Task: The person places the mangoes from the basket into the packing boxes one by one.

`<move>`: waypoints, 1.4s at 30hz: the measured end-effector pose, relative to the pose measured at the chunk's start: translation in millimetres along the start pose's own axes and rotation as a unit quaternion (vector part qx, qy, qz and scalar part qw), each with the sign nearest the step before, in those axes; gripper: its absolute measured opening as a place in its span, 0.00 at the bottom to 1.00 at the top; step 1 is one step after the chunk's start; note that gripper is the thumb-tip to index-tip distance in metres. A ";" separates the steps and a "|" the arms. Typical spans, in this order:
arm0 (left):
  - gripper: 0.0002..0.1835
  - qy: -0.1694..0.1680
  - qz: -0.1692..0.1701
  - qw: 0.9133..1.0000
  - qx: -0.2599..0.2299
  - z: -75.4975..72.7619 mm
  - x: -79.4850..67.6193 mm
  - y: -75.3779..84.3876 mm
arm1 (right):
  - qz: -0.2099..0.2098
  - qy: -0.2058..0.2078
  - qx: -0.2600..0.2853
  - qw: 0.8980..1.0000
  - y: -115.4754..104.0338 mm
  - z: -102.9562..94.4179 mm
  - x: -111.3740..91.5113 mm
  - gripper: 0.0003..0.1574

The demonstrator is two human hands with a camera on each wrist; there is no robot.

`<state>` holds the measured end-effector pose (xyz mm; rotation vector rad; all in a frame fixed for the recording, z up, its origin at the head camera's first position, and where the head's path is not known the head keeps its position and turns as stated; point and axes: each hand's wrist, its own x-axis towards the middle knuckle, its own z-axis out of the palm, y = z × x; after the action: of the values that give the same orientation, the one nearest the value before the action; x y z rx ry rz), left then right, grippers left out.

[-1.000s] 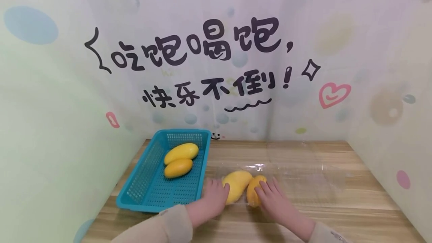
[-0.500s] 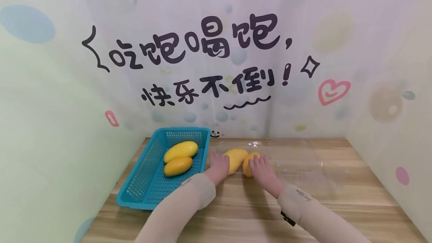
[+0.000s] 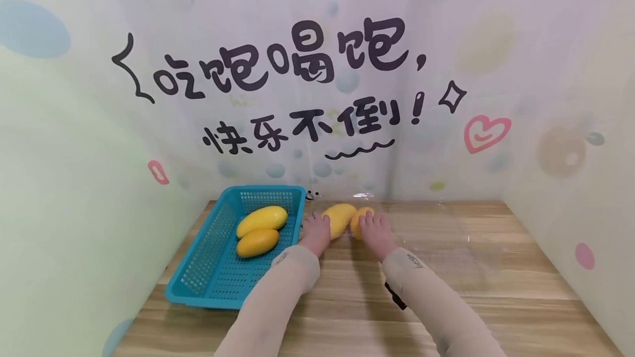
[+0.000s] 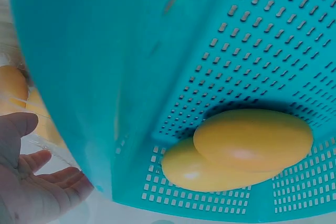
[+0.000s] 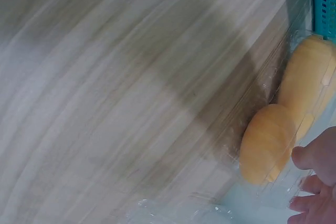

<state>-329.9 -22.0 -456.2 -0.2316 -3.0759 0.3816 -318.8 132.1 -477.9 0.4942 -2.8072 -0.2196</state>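
Observation:
An unfolded clear plastic box (image 3: 426, 227) lies on the table's far part. Its left half holds a yellow mango (image 3: 339, 220) and a more orange mango (image 3: 355, 226). My left hand (image 3: 316, 233) touches the box's left side, beside the yellow mango; the left wrist view shows its thumb and fingers (image 4: 68, 182) extended and apart. On the other side, my right hand (image 3: 377, 234) lies against the box by the orange mango, partly covering it. Thumb and fingers (image 5: 310, 203) of that hand look spread in the right wrist view. Exact finger contact is hard to see through the plastic.
Close to my left hand stands a blue perforated basket (image 3: 198, 300) with a yellow mango (image 3: 261, 221) and an orange one (image 3: 257, 243) inside. Behind the wooden table (image 3: 337, 302) hangs a printed curtain (image 3: 278, 10). The box's other half spreads to the right.
Both hands have moved the clear box with its two mangoes away from me, up to the back curtain. The basket and its mangoes have stayed put.

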 end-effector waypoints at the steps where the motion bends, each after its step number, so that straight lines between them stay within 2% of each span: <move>1: 0.16 0.000 0.001 1.000 -0.004 0.2 0.0 -0.6 | 0.003 -0.018 0.003 1.000 0.1 0.7 2.1 0.16; 4: 0.16 0.003 0.005 1.000 -0.013 -0.1 0.1 -2.6 | 0.018 -0.040 0.017 0.999 0.1 0.4 6.5 0.17; 7: 0.18 0.006 0.011 0.999 -0.045 -2.9 0.4 -5.7 | 0.031 -0.015 0.058 0.998 3.4 -9.2 7.3 0.20; 10: 0.21 0.008 0.032 0.992 -0.120 -12.3 -0.3 -12.6 | 0.024 0.018 0.107 0.994 18.9 -28.8 -1.2 0.22; 13: 0.25 -0.011 0.067 0.975 -0.213 -27.7 -5.6 -25.8 | 0.024 -0.032 0.159 0.987 47.7 -52.5 -21.9 0.26; 17: 0.24 -0.042 0.100 0.949 -0.298 -47.6 -21.9 -48.8 | 0.047 -0.155 0.226 0.960 90.3 -67.2 -57.7 0.37; 19: 0.23 -0.044 0.101 0.938 -0.329 -53.4 -32.2 -58.7 | 0.042 -0.178 0.247 0.952 106.6 -64.0 -75.5 0.39; 22: 0.22 -0.054 0.101 0.915 -0.386 -58.3 -50.2 -68.2 | 0.020 -0.175 0.269 0.947 119.7 -51.1 -101.2 0.39; 24: 0.22 -0.073 0.108 0.898 -0.421 -56.7 -62.4 -70.8 | 0.004 -0.161 0.286 0.945 120.7 -40.5 -116.3 0.37; 25: 0.22 -0.084 0.114 0.889 -0.436 -55.7 -68.5 -70.9 | -0.008 -0.145 0.286 0.947 119.1 -34.2 -123.1 0.34; 28: 0.22 -0.114 0.136 0.870 -0.461 -49.5 -83.0 -68.9 | -0.034 -0.107 0.270 0.956 109.4 -19.3 -138.6 0.29; 31: 0.21 -0.131 0.144 0.852 -0.486 -45.3 -90.8 -64.7 | -0.052 -0.074 0.253 0.963 98.9 -6.9 -148.5 0.24; 35: 0.20 -0.155 0.132 0.819 -0.537 -42.9 -95.1 -59.1 | -0.032 -0.074 0.291 0.953 91.4 3.9 -155.6 0.20; 37: 0.21 -0.167 0.126 0.807 -0.553 -40.9 -97.4 -56.9 | -0.016 -0.057 0.304 0.951 90.6 7.9 -158.3 0.18; 38: 0.21 -0.173 0.124 0.801 -0.560 -40.0 -99.0 -56.1 | -0.016 -0.028 0.294 0.955 90.9 10.9 -159.4 0.15; 40: 0.21 -0.178 0.123 0.798 -0.563 -37.8 -102.1 -55.0 | -0.012 0.054 0.252 0.966 93.6 17.3 -161.1 0.12; 42: 0.20 -0.180 0.124 0.796 -0.565 -35.4 -105.1 -54.5 | 0.037 0.120 0.212 0.969 97.8 21.0 -164.1 0.17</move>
<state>-232.0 -81.6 -410.0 -0.6233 -3.1303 -1.6409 -207.6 283.2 -519.4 0.4673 -2.6212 0.4370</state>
